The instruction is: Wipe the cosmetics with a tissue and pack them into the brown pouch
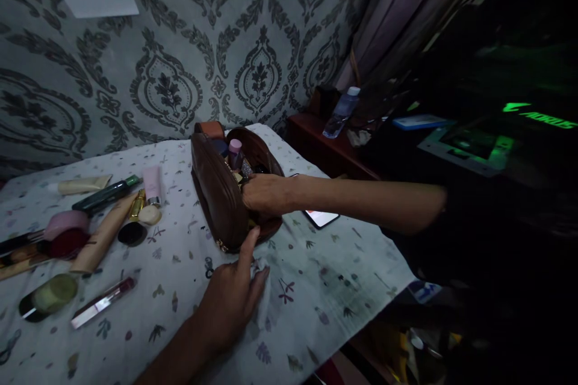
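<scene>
A brown zip-up makeup bag (214,192) stands unzipped on the cloth, with a pink-capped bottle (235,153) and other small items inside. My right hand (268,195) reaches into it from the right; its fingers are hidden within, so any item in them is out of sight. At the bag's near end, my left hand (230,292) points its index finger to the rim. A crumpled white tissue (261,307) shows between that finger and the thumb, the other fingers curled.
Left of the bag lie a pink tube (152,185), a dark green tube (106,195), a beige tube (106,234), a lip gloss (103,302) and a green-and-black jar (49,297). A phone (320,218) lies behind my right forearm. A water bottle (342,113) stands on the reddish side surface.
</scene>
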Available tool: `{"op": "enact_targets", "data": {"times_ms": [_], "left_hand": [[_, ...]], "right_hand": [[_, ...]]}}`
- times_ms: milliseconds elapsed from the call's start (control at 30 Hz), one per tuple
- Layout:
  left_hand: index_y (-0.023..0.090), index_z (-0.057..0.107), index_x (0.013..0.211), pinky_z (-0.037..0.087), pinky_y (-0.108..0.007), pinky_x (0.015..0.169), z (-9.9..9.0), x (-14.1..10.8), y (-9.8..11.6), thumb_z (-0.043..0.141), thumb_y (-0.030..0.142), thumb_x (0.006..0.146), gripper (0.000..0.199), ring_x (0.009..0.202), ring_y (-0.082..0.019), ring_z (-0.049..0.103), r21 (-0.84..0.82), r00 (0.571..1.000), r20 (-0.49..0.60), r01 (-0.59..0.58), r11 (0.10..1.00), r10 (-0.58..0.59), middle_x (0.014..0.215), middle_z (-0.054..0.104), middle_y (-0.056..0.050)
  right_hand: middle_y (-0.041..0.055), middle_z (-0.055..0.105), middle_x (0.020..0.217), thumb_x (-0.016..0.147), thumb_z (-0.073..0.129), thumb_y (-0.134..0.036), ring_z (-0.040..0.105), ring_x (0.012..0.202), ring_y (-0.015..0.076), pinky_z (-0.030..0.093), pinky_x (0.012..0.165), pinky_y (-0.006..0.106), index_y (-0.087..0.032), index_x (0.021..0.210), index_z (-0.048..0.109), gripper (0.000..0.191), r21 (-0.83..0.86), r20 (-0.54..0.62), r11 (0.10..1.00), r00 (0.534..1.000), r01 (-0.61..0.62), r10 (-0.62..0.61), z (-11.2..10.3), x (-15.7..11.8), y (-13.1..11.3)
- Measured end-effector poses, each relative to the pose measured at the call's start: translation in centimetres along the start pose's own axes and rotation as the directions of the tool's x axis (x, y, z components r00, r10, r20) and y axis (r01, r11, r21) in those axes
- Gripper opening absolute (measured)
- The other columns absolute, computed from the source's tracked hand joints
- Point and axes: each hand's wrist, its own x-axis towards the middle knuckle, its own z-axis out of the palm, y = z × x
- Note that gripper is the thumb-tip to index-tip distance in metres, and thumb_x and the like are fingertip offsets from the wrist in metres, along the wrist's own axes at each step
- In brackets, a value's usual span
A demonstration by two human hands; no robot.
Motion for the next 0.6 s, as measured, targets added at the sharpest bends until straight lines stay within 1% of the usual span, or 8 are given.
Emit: {"op": "enact_targets", "data": {"times_ms": [133, 200, 267, 367, 467, 600], "left_hand": [[0.016, 0.02, 0.153, 0.052, -0.027, 0.063, -0.1, 0.0, -0.1, 0.037, 0.031, 0.097, 0.06, 0.065, -0.02, 0.069, 0.005, 0.999, -0.037, -0.025, 1.0, 0.025, 0.073, 0.068, -0.004], [0.016, 0.021, 0.153, 0.051, -0.027, 0.062, -0.2, -0.1, -0.1, 0.037, 0.031, 0.097, 0.061, 0.063, -0.02, 0.068, 0.011, 0.998, -0.045, -0.036, 0.999, 0.037, 0.073, 0.069, -0.004], [0.016, 0.021, 0.153, 0.051, -0.027, 0.06, -0.2, -0.1, -0.2, 0.037, 0.031, 0.097, 0.061, 0.062, -0.02, 0.068, 0.012, 0.998, -0.047, -0.048, 0.999, 0.049, 0.074, 0.07, -0.005], [0.016, 0.022, 0.153, 0.051, -0.027, 0.061, -0.3, -0.2, -0.3, 0.038, 0.031, 0.097, 0.061, 0.063, -0.02, 0.069, 0.014, 0.998, -0.043, -0.054, 0.998, 0.055, 0.078, 0.073, -0.006], [0.015, 0.022, 0.153, 0.051, -0.027, 0.06, -0.4, -0.1, -0.3, 0.036, 0.03, 0.097, 0.06, 0.06, -0.019, 0.067, 0.015, 0.998, -0.035, -0.048, 0.999, 0.049, 0.074, 0.071, -0.005], [0.013, 0.023, 0.153, 0.05, -0.027, 0.056, -0.5, 0.0, -0.2, 0.035, 0.03, 0.097, 0.06, 0.054, -0.019, 0.064, 0.004, 0.997, -0.035, -0.061, 0.998, 0.061, 0.067, 0.068, -0.003]], "right_hand": [[0.0132, 0.072, 0.099, 0.08, 0.064, -0.014, 0.062, 0.097, 0.0242, 0.039, 0.079, 0.034, -0.011, 0.097, 0.07, 0.018, -0.015, -0.005, 1.0, 1.0, 0.026, -0.026, -1.5, -1.4, 0.0], [0.0124, 0.07, 0.103, 0.079, 0.067, -0.016, 0.059, 0.103, 0.0252, 0.038, 0.079, 0.034, -0.012, 0.097, 0.069, 0.019, -0.029, -0.045, 1.0, 0.999, 0.006, -0.007, -2.4, -2.5, 0.1], [0.0108, 0.069, 0.102, 0.078, 0.07, -0.018, 0.057, 0.104, 0.0254, 0.037, 0.08, 0.033, -0.013, 0.094, 0.07, 0.017, -0.046, -0.073, 0.999, 0.997, -0.018, 0.014, -3.0, -3.6, 0.4], [0.0087, 0.069, 0.094, 0.082, 0.067, -0.016, 0.058, 0.098, 0.0226, 0.036, 0.08, 0.033, -0.014, 0.083, 0.07, 0.004, -0.047, -0.065, 0.998, 0.997, -0.037, 0.034, -3.0, -4.5, 0.6], [0.0085, 0.069, 0.088, 0.087, 0.06, -0.014, 0.058, 0.09, 0.0204, 0.034, 0.078, 0.032, -0.014, 0.079, 0.069, 0.012, -0.049, -0.057, 0.997, 0.997, -0.057, 0.054, -2.6, -4.6, 0.5], [0.0083, 0.069, 0.084, 0.088, 0.059, -0.015, 0.056, 0.089, 0.0209, 0.031, 0.076, 0.033, -0.014, 0.078, 0.068, 0.014, -0.088, -0.072, 0.994, 0.996, -0.062, 0.055, -2.3, -4.4, 0.0]]}}
